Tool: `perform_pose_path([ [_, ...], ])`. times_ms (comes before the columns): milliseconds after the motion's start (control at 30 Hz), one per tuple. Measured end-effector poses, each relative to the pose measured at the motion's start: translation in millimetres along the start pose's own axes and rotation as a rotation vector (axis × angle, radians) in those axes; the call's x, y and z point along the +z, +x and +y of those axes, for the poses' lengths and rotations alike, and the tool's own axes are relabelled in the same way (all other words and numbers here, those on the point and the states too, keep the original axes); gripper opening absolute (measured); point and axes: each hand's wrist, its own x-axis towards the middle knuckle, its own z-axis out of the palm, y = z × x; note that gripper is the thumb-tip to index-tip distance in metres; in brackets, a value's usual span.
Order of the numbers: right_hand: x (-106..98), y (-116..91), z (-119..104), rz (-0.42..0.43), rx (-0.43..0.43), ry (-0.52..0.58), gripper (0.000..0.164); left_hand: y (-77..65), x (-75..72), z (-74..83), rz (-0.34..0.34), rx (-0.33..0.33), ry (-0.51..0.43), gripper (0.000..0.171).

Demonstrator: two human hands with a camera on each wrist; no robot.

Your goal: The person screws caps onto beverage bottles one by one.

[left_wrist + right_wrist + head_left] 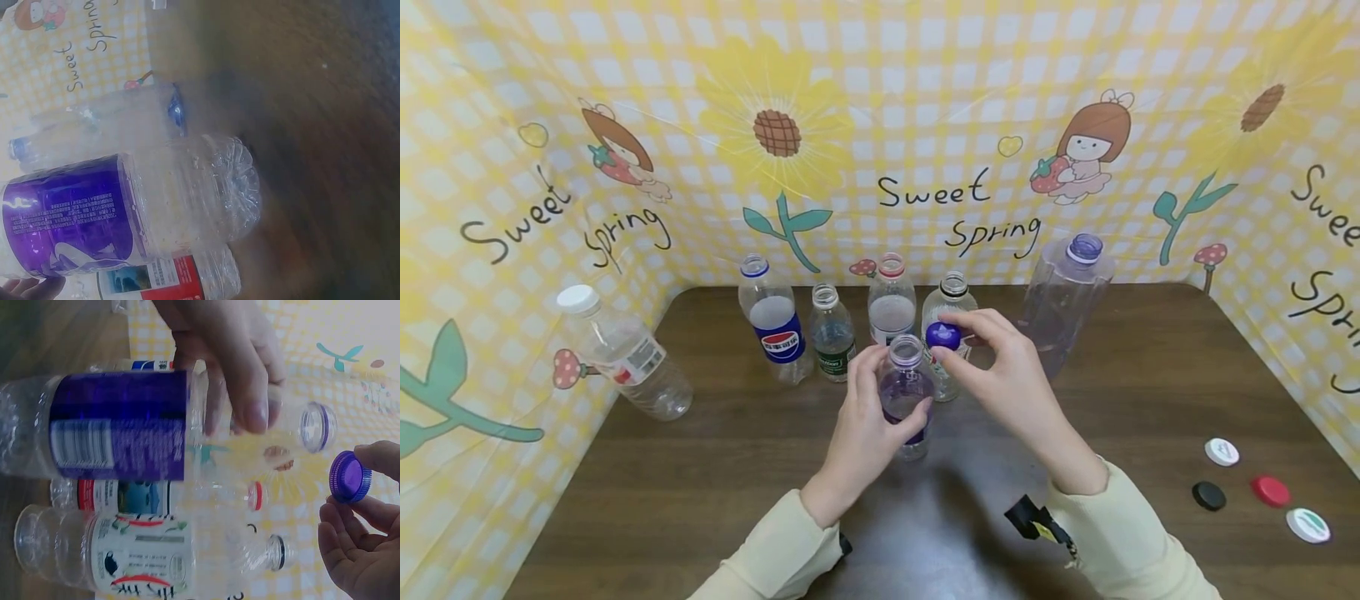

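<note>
A clear bottle with a purple label [119,453] stands upright near the middle of the table, its mouth uncovered. My left hand [868,425] grips it round the upper part, thumb on the near side. Just right of the bottle's mouth, my right hand [1000,367] pinches a purple cap [350,476] between thumb and fingers. The cap is apart from the bottle neck. In the left wrist view the purple label [69,215] and the ribbed bottle base [231,187] show, with only fingertips of the left hand at the lower edge.
Behind stand uncapped bottles: a blue-labelled one [778,333], a small green-labelled one [832,337], a red-ringed one [891,312], a black-ringed one [953,292] and a large one [1063,300]. A white-capped bottle [632,358] is left. Caps, including a red one [1272,491], lie right.
</note>
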Motion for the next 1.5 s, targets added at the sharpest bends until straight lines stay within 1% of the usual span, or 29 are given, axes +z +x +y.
perform_pose_path([
  [133, 3.0, -0.1, -4.3, -0.011, -0.006, 0.03, 0.038, -0.1, 3.5, 2.8, -0.017, 0.011, -0.014, 0.073],
  [167, 3.6, -0.3, -5.0, -0.015, -0.005, 0.036, 0.038, -0.1, 4.5, 2.9, -0.015, 0.022, -0.011, 0.074],
  [300, 5.6, -0.3, -7.7, -0.024, -0.02, 0.032, 0.038, 0.5, 7.2, 3.1, -0.017, 0.043, -0.007, 0.074],
  [533, 7.4, 0.8, -9.8, -0.038, -0.07, 0.007, 0.038, 0.4, 7.2, 3.3, -0.045, 0.011, -0.029, 0.077],
  [733, 8.0, 1.6, -9.7, -0.086, -0.062, 0.009, 0.039, -0.2, 6.8, 4.6, -0.065, -0.019, 0.001, 0.075],
  [833, 9.1, 2.0, -9.1, -0.103, -0.064, -0.003, 0.039, -0.2, 6.6, 4.7, -0.076, -0.033, -0.003, 0.075],
  [1067, 9.6, 2.1, -8.6, -0.104, -0.065, -0.039, 0.038, 0.8, 7.0, 4.7, -0.079, -0.023, 0.004, 0.076],
  [1233, 8.5, 2.0, -8.8, -0.113, -0.045, -0.05, 0.039, 0.7, 6.9, 5.1, -0.089, -0.035, -0.019, 0.077],
  [1500, 8.6, 2.2, -8.7, -0.112, -0.057, -0.053, 0.039, 0.0, 6.7, 5.4, -0.097, -0.045, -0.032, 0.077],
])
